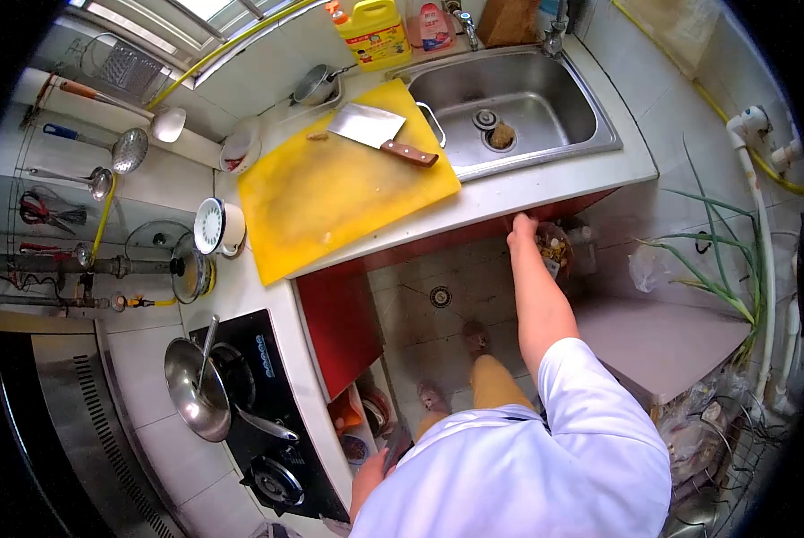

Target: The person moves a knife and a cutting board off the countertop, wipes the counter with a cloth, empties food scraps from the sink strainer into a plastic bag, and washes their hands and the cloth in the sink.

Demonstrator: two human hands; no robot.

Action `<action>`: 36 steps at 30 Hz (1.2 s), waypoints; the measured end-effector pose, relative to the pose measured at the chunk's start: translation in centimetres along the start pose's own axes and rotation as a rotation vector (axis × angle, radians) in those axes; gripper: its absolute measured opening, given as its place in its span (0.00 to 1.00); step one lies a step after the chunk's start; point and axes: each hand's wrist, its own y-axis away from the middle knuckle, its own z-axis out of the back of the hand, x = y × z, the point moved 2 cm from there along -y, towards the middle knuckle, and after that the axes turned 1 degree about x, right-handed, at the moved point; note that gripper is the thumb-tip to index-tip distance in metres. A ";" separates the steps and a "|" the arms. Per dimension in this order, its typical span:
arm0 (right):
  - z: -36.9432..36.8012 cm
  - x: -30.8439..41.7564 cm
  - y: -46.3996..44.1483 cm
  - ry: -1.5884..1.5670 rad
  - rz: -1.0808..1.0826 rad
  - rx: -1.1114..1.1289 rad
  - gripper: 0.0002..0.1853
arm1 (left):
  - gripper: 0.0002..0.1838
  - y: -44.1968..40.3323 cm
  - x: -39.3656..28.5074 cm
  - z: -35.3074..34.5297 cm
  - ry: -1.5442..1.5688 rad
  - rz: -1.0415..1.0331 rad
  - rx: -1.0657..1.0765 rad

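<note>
My right hand (523, 228) reaches to the red front edge below the counter, beside the sink; its fingers are partly hidden at the edge. Just right of it, under the counter, is a container of food scraps (554, 251). My left hand (371, 475) is low beside my body, near the open lower cabinet, and what its fingers do is hard to see. On the counter lies a yellow cutting board (330, 193), with a cleaver (375, 130) flat on it and a small brown piece (317, 136) beside the blade.
The steel sink (545, 99) is behind the counter edge. A wok (195, 390) rests on the black stove (263, 359) at left. A white enamel mug (221, 226) stands by the board. At right are a grey tabletop (662, 345) and green onions (716, 291).
</note>
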 end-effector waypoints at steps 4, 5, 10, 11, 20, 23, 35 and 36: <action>1.8 -0.3 -0.4 0.053 -0.066 0.052 0.23 | 0.31 -0.8 -1.0 0.6 -0.020 0.059 0.069; 2.1 -0.7 -0.5 -0.027 -0.124 0.072 0.24 | 0.31 -0.9 -1.1 0.9 -0.016 0.058 0.067; 3.6 2.0 5.7 -0.080 -0.059 0.077 0.34 | 0.25 -0.6 -1.7 3.2 -0.042 -0.141 -0.092; 4.2 1.8 5.7 -0.089 -0.054 0.077 0.32 | 0.25 -1.0 -0.5 2.9 -0.079 -0.208 -0.172; 3.9 1.8 2.9 -0.013 -0.009 0.167 0.32 | 0.25 -2.0 3.6 3.5 -0.245 -0.089 -0.137; 4.3 2.0 3.9 0.006 -0.025 0.209 0.34 | 0.25 -2.0 3.7 3.2 -0.283 -0.069 -0.094; 6.8 2.4 5.8 0.069 -0.082 0.279 0.30 | 0.24 -2.9 -1.9 2.1 -0.230 -0.238 -0.085; 6.7 2.4 5.8 0.078 -0.082 0.287 0.29 | 0.25 -3.0 -1.8 2.1 -0.265 -0.234 -0.078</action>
